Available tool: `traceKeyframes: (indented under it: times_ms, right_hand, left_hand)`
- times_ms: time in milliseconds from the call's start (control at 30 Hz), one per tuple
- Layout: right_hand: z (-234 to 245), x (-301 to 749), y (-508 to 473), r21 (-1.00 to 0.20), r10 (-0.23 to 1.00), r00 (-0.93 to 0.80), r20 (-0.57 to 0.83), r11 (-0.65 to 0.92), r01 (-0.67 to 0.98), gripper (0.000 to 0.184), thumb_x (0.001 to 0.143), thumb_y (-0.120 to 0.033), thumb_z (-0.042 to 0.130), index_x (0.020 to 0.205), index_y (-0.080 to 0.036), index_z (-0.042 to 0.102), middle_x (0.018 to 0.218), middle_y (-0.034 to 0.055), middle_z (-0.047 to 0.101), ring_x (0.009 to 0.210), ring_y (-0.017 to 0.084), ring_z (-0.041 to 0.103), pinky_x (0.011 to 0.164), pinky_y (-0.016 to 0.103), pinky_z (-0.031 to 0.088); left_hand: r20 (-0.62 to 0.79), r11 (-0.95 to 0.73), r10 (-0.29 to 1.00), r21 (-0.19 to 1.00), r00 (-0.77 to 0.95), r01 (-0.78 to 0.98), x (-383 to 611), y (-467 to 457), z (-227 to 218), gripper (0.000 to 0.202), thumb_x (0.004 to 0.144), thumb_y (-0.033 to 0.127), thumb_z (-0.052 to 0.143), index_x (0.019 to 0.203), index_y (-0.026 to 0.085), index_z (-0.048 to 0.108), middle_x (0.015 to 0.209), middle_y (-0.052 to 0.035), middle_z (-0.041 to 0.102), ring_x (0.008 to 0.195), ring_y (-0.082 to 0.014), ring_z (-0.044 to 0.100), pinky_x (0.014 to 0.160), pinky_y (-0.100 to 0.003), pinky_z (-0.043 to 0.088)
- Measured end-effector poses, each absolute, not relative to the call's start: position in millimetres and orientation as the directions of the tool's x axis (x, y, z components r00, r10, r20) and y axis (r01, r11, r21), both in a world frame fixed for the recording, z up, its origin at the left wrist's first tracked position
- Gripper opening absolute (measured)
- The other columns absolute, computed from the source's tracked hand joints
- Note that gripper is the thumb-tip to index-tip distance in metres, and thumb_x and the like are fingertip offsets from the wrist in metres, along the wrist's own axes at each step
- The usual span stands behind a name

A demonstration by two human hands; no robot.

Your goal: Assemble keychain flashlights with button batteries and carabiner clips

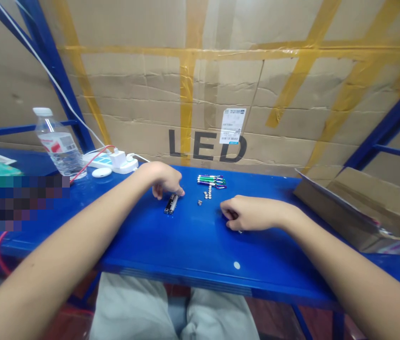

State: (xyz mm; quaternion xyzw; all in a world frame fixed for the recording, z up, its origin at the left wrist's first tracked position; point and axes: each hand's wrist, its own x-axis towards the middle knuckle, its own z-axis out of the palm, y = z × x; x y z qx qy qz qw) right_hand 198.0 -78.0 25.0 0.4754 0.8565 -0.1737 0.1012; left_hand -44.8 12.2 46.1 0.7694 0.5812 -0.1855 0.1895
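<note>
Nearest, at the front edge of the blue tabletop [193,245]: a small white dot [236,265], lying alone. Both bare forearms reach in over that edge from the lower corners of the view.

Right hand [247,213]: rests on the tabletop right of centre, knuckles up, fingers curled under into a loose fist. Whatever may sit inside is hidden.

Left hand [162,179]: a little farther in, left of centre, palm down and fingers bent. Fingertips meet the far end of two small metal cylinders [170,204], which lie side by side on the tabletop and point back toward the front edge. Pinching or only touching, cannot tell.

Between the hands, slightly farther back: a loose cluster of small silver button cells [207,192], with one lone cell [200,202] just beside it on the left. Beyond the cluster, touching or nearly so, lies a bundle of coloured penlights [211,180], laid across, green and purple showing.

Right edge: an open cardboard box [359,208], flaps spread, well apart from the hands.

Far left corner: a clear water bottle [58,144] standing upright with a white cap. Just beside it, a white oval piece [101,172] and a white power strip [109,160] with a plug in it. A red cable [90,163] runs from there toward the left edge.

Along the back edge: a taped cardboard wall [292,94] printed "LED", with a white label [232,125] stuck over the lettering.
</note>
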Motion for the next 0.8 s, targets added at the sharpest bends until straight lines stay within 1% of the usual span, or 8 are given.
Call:
traceKeyframes:
  times_ms: [67,167,233,400,533,667,800]
  right_hand:
    - [23.7,198.8,-77.6,-0.202,0.779,-0.528,-0.337,0.488,0.849,0.006,0.076,-0.025,0.058,0.077,-0.021,0.053,0.076,0.001,0.062,0.06,0.013,0.05,0.052,0.026,0.029]
    - [22.5,199.4,-77.3,-0.2,0.78,-0.532,-0.33,0.493,0.847,0.006,0.076,-0.025,0.058,0.077,-0.021,0.053,0.076,0.0013,0.062,0.06,0.014,0.05,0.052,0.026,0.029]
    - [22.1,199.4,-77.2,-0.196,0.78,-0.535,-0.324,0.498,0.845,0.006,0.076,-0.025,0.058,0.077,-0.021,0.053,0.077,0.0013,0.062,0.06,0.014,0.05,0.052,0.026,0.029]
    - [20.1,200.1,-76.4,-0.187,0.777,-0.548,-0.311,0.515,0.837,0.006,0.076,-0.025,0.058,0.077,-0.021,0.053,0.077,0.0013,0.062,0.06,0.013,0.05,0.052,0.026,0.028]
    - [18.7,200.7,-75.6,-0.182,0.777,-0.554,-0.299,0.523,0.832,0.007,0.077,-0.027,0.058,0.077,-0.021,0.054,0.078,0.0019,0.062,0.06,0.014,0.051,0.052,0.026,0.029]
    - [19.2,200.7,-75.7,-0.173,0.777,-0.551,-0.303,0.524,0.834,0.007,0.077,-0.026,0.058,0.076,-0.021,0.054,0.077,0.0018,0.063,0.06,0.014,0.051,0.052,0.026,0.029]
    - [19.5,200.8,-75.6,-0.181,0.775,-0.548,-0.316,0.518,0.836,0.007,0.078,-0.026,0.058,0.077,-0.021,0.054,0.077,0.0017,0.063,0.059,0.014,0.05,0.053,0.026,0.029]
  left_hand:
    - [-0.564,-0.208,0.797,0.082,0.217,0.975,-42.3,9.5,42.2,0.044,0.076,0.059,0.063,0.085,0.016,0.068,0.06,-0.011,0.067,0.057,-0.026,0.066,0.06,-0.036,0.054]
    - [-0.59,-0.193,0.784,0.065,0.194,0.979,-33.6,3.5,39.6,0.04,0.079,0.053,0.061,0.092,0.016,0.068,0.063,-0.0141,0.07,0.058,-0.0294,0.068,0.061,-0.04,0.056]
    - [-0.605,-0.207,0.771,0.056,0.198,0.977,-28.5,0.7,39.5,0.038,0.079,0.05,0.06,0.093,0.016,0.068,0.064,-0.0145,0.07,0.058,-0.0298,0.069,0.062,-0.041,0.057]
    - [-0.604,-0.261,0.762,0.043,0.233,0.964,-24.3,0.0,37.6,0.026,0.077,0.04,0.06,0.084,0.016,0.069,0.062,-0.0133,0.071,0.055,-0.0275,0.069,0.061,-0.037,0.057]
    - [-0.587,-0.252,0.777,0.041,0.227,0.967,-23.7,-0.1,35.6,0.025,0.075,0.033,0.061,0.089,0.015,0.068,0.064,-0.0133,0.072,0.053,-0.0272,0.068,0.059,-0.036,0.056]
    - [-0.561,-0.275,0.785,0.064,0.263,0.959,-20.6,-0.1,34.3,0.027,0.074,0.033,0.062,0.091,0.014,0.069,0.057,-0.0112,0.069,0.05,-0.0256,0.067,0.058,-0.034,0.055]
    - [-0.509,-0.27,0.813,0.1,0.283,0.957,-13.5,-1.9,32.5,0.032,0.077,0.03,0.06,0.103,0.012,0.067,0.066,-0.0118,0.073,0.05,-0.0241,0.067,0.059,-0.034,0.056]
